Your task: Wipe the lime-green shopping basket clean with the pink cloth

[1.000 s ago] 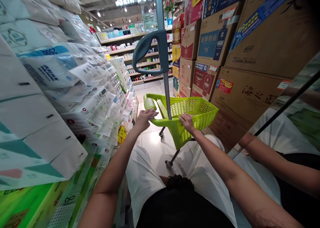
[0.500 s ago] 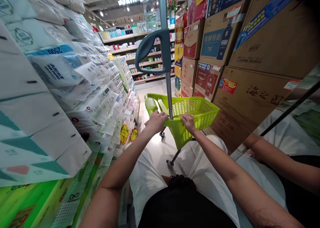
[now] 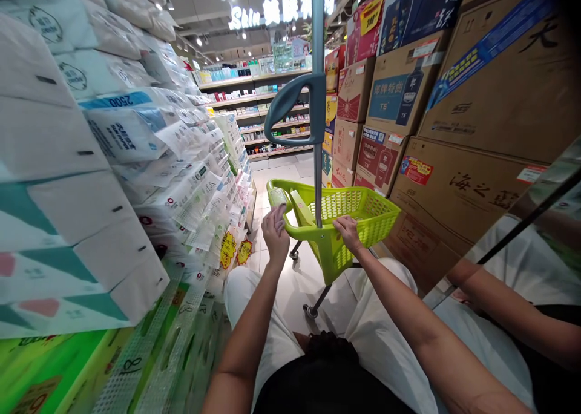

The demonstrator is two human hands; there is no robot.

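Note:
A lime-green shopping basket trolley (image 3: 379, 226) stands in front of my knees, on thin legs with casters. Its grey upright pole (image 3: 318, 184) carries a blue-grey loop handle (image 3: 295, 140). My right hand (image 3: 348, 232) grips the near rim, just right of the pole. At the left front corner, my left hand (image 3: 276, 235) has its fingers closed on a small pale cloth (image 3: 278, 215), pressed against the rim. Part of the cloth is hidden by the fingers.
Packs of tissue paper (image 3: 149, 135) are piled high on the left. Stacked cardboard cartons (image 3: 463, 172) line the right, with a reflecting panel (image 3: 512, 262) close beside my right arm. Shelves of small goods (image 3: 272, 108) stand beyond the tiled aisle.
My left hand has moved left along the rim, from beside the pole to the corner, and the cloth now shows. My right hand keeps its grip. The view has shifted slightly.

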